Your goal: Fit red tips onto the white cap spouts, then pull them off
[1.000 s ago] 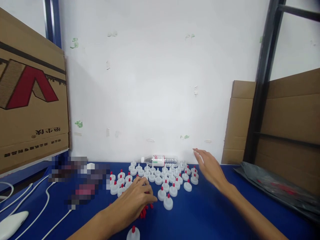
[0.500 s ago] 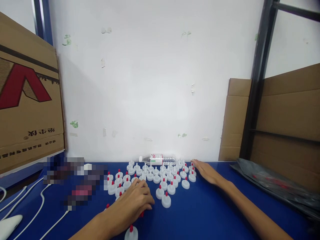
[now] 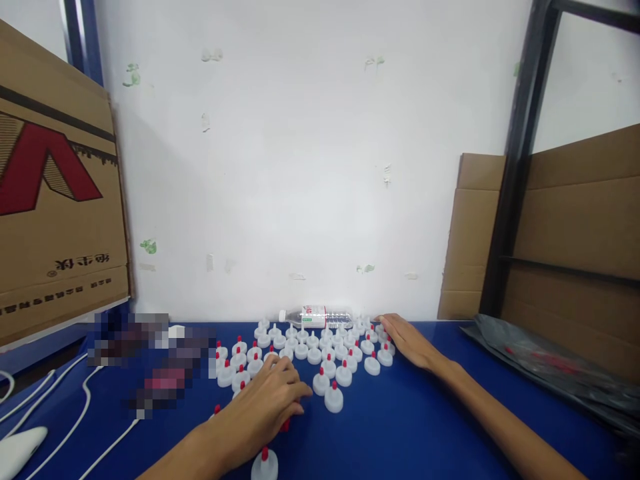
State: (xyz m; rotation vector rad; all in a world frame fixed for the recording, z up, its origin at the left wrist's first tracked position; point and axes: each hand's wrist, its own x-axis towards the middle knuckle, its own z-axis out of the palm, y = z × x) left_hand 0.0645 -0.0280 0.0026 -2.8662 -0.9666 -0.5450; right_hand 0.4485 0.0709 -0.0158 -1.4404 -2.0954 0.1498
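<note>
A blue counter [image 3: 400,427] runs up to a white wall [image 3: 300,167] marked with scraps of green tape. Toward the counter's far edge, at its middle, stands a cluster of white caps with red tips [image 3: 310,353], and behind it a clear plastic bottle [image 3: 317,315] lies on its side against the wall. The left hand [image 3: 265,403] rests palm down at the near side of the cluster, fingers curled over a few loose red tips [image 3: 285,425]; whether its grip is closed on anything cannot be told. The right hand [image 3: 407,340] lies flat with the fingers apart, touching the caps at the cluster's far right end and holding nothing. One more capped piece [image 3: 265,465] stands alone at the near edge. White cables [image 3: 85,407] and a white device [image 3: 20,450] lie at the near left corner. A printed cardboard box [image 3: 55,193] stands on the left, flat cardboard sheets [image 3: 575,233] and a dark metal frame [image 3: 515,167] on the right, with a dark plastic bag [image 3: 550,373] along the right edge.
</note>
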